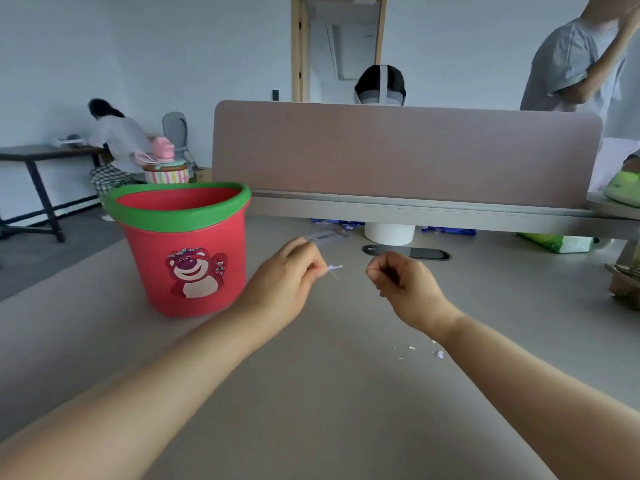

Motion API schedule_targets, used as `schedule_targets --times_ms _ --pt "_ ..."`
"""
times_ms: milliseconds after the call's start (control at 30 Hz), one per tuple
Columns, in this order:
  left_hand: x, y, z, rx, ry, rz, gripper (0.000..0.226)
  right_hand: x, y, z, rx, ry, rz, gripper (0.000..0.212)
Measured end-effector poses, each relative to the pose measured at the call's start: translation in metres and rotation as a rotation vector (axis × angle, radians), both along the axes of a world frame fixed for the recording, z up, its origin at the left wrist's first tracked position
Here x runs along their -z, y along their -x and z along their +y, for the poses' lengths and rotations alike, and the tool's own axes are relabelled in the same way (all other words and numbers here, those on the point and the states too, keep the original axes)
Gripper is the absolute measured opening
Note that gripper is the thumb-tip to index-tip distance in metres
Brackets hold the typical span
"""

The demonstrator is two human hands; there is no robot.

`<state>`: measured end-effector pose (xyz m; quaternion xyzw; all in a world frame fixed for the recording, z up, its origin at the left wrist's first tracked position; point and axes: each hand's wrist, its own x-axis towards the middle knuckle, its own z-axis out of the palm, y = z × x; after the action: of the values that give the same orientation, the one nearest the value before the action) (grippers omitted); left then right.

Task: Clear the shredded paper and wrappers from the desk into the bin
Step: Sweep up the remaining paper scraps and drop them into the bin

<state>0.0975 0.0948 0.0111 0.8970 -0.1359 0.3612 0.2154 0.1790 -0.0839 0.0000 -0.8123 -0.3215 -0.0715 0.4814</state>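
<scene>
Thin white paper shred [334, 268] — twisted, wispy — in the left hand [294, 270].

The left hand [289, 271], stretched far forward, pinches a paper scrap [334, 268]. The right hand [403, 282], near its right, is curled into a fist.

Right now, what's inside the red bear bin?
Only the upper part of the bin's red inner wall shows, just below its green rim. The front wall hides the bottom, so any paper inside cannot be seen.
</scene>
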Motion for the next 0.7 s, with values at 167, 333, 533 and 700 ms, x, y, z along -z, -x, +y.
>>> schedule_targets --times_ms 167,333,533,700 --pt "-0.075 0.024 0.073 -0.357 -0.092 -0.235 0.007 -0.018 0.000 0.058 -0.098 -0.102 -0.006 0.027" --pt "-0.105 0.022 0.137 -0.581 -0.056 0.069 0.008 -0.038 0.002 0.105 -0.162 -0.174 -0.036 0.029" --pt "-0.101 0.018 0.159 -0.507 -0.052 0.357 0.019 -0.065 0.000 0.145 -0.210 -0.243 -0.115 0.031" --pt "-0.075 0.027 0.167 -0.393 0.165 0.084 0.013 -0.085 0.002 0.186 -0.221 -0.275 -0.245 0.018"
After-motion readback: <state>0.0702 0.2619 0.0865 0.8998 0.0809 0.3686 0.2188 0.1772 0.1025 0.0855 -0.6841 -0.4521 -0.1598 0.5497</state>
